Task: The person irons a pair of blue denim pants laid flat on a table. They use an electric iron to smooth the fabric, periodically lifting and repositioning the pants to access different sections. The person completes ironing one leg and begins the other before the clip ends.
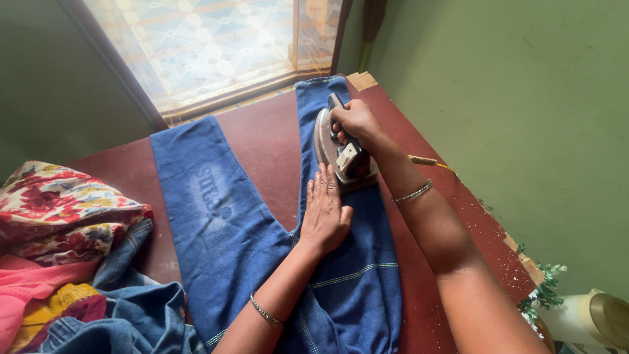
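Observation:
A pair of blue jeans (223,223) lies spread on a dark red table (262,137), its two legs pointing away from me. My right hand (355,119) is closed around the handle of a metal clothes iron (341,154) that rests on the right trouser leg. My left hand (324,213) lies flat on the same leg, fingers together, just behind the iron. A thin bracelet is on each wrist.
A pile of floral, pink and denim clothes (62,255) sits at the table's left. A patterned window (209,46) lies beyond the table. A green wall (524,131) runs along the right edge. A white object (590,321) and a small plant (540,292) are at the lower right.

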